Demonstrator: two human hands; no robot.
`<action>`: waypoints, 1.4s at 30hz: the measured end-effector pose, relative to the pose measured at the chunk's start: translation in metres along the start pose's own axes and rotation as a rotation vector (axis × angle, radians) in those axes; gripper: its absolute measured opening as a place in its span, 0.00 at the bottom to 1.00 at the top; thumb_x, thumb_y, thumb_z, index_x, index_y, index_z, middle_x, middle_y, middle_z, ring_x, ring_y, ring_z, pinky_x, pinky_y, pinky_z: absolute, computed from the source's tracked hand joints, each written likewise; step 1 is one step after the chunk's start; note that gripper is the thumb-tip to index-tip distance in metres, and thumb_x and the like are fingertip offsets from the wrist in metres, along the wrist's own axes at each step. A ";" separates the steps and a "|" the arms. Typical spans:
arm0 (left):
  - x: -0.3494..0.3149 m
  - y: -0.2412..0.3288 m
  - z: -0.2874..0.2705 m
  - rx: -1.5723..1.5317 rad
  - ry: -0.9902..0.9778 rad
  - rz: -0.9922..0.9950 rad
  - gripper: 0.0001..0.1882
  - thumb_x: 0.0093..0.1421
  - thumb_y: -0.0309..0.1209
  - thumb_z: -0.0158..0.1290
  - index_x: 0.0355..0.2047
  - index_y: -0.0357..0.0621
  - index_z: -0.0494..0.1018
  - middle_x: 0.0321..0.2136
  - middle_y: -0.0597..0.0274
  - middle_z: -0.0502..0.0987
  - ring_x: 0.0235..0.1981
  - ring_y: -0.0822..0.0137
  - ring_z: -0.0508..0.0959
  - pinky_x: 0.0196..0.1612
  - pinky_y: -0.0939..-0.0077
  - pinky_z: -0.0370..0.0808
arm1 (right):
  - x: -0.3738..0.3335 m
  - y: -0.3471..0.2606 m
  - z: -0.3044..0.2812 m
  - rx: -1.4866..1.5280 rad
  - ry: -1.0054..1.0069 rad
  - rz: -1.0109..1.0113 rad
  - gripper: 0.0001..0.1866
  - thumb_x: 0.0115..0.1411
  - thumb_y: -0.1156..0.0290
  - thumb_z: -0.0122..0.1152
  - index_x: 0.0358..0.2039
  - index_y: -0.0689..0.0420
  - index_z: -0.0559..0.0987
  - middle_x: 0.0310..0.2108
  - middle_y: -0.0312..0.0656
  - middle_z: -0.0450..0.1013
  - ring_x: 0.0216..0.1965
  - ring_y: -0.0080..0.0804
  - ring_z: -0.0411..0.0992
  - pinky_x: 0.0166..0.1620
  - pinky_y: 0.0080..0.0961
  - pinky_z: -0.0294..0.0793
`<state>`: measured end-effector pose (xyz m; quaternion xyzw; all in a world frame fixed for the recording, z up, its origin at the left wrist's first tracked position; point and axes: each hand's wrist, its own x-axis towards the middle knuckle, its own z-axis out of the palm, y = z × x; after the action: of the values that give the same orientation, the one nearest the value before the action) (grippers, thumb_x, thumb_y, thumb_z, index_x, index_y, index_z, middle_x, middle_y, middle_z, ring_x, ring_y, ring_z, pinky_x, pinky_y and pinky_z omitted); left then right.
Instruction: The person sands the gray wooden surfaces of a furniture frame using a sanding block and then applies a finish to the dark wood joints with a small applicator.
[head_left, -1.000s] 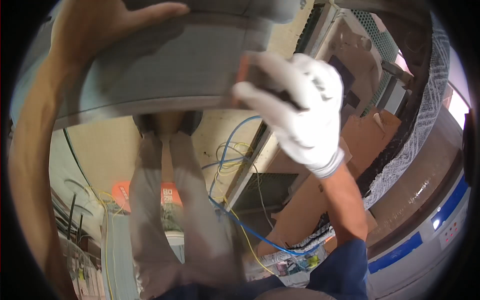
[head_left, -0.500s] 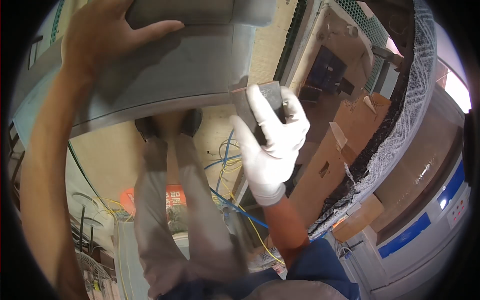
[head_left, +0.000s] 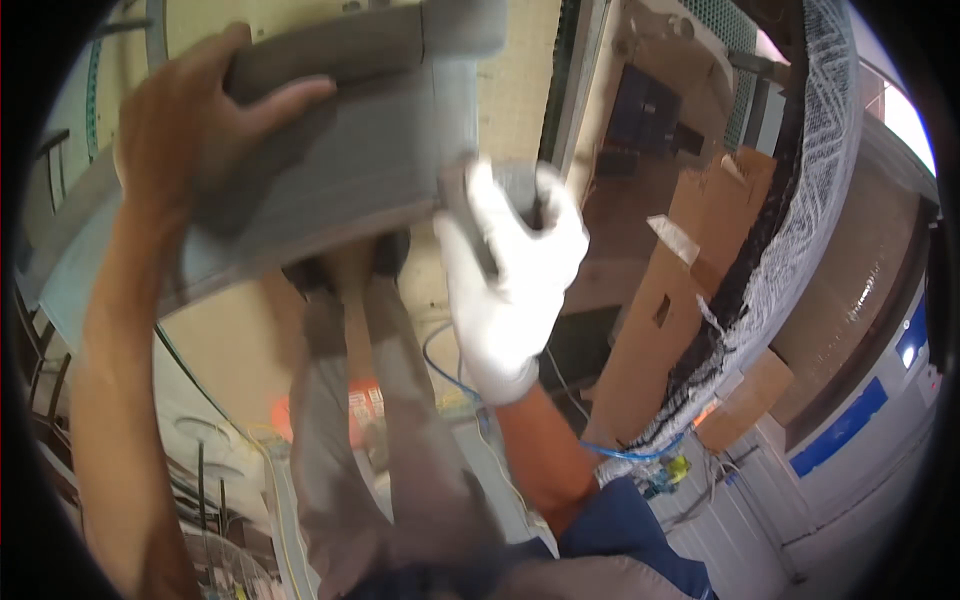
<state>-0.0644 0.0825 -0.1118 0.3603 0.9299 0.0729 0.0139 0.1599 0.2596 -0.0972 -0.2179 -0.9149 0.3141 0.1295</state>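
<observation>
A long grey panel [head_left: 370, 150] with a raised grey section [head_left: 330, 52] at its far side crosses the upper left. My bare left hand [head_left: 190, 120] grips that raised section at its left end, the thumb stretched along the near side and the other fingers partly hidden. At the panel's right end, my right hand [head_left: 520, 260] in a white glove holds a grey block [head_left: 515, 188] that looks like a sanding block. The fingers wrap round the block, and it meets or lies very near the panel's edge; blur hides whether they touch.
My legs and dark shoes [head_left: 390, 255] show below the panel. Blue hose [head_left: 430, 350] runs on the floor. To the right are torn cardboard [head_left: 645, 310], a curved edge wrapped in white netting [head_left: 790, 250], and a cardboard box [head_left: 745, 400]. A wire fan guard [head_left: 235, 570] stands lower left.
The view has shifted. The panel sits more tilted, its left end lower. My right hand with the block has moved slightly left; my left hand keeps its hold on the raised section.
</observation>
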 end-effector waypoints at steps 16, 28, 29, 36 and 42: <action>0.006 0.005 -0.004 -0.047 -0.122 -0.201 0.28 0.53 0.53 0.71 0.43 0.45 0.78 0.30 0.52 0.83 0.31 0.47 0.83 0.33 0.62 0.78 | 0.063 -0.007 0.001 0.027 0.099 0.008 0.21 0.48 0.77 0.74 0.45 0.61 0.85 0.33 0.49 0.75 0.36 0.52 0.74 0.41 0.40 0.74; 0.007 0.009 -0.005 -0.007 -0.089 -0.127 0.27 0.52 0.54 0.69 0.41 0.46 0.79 0.30 0.48 0.82 0.31 0.44 0.81 0.34 0.60 0.77 | 0.024 0.026 -0.040 0.447 -0.266 0.374 0.25 0.54 0.73 0.74 0.54 0.54 0.85 0.54 0.53 0.75 0.58 0.47 0.73 0.63 0.34 0.71; 0.009 0.009 -0.003 -0.010 -0.074 -0.086 0.27 0.53 0.54 0.69 0.42 0.46 0.79 0.30 0.47 0.82 0.31 0.44 0.81 0.34 0.60 0.77 | 0.028 0.033 -0.028 0.407 -0.194 0.320 0.24 0.54 0.72 0.74 0.54 0.54 0.85 0.54 0.53 0.75 0.57 0.45 0.73 0.62 0.32 0.72; -0.001 -0.008 0.007 -0.030 0.004 -0.068 0.31 0.49 0.58 0.71 0.41 0.45 0.81 0.25 0.52 0.83 0.26 0.48 0.82 0.31 0.63 0.78 | 0.042 0.049 -0.031 0.394 -0.315 0.255 0.34 0.54 0.68 0.73 0.63 0.52 0.76 0.55 0.50 0.73 0.55 0.47 0.73 0.61 0.36 0.73; 0.005 -0.005 0.007 0.040 -0.083 -0.137 0.31 0.53 0.58 0.68 0.41 0.43 0.79 0.27 0.48 0.83 0.28 0.46 0.82 0.33 0.62 0.78 | 0.077 0.068 -0.010 0.264 0.108 0.021 0.25 0.61 0.84 0.61 0.59 0.62 0.75 0.47 0.41 0.79 0.40 0.18 0.73 0.45 0.17 0.75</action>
<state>-0.0709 0.0828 -0.1197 0.2986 0.9523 0.0381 0.0502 0.1179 0.3499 -0.1251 -0.2250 -0.8551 0.4208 0.2026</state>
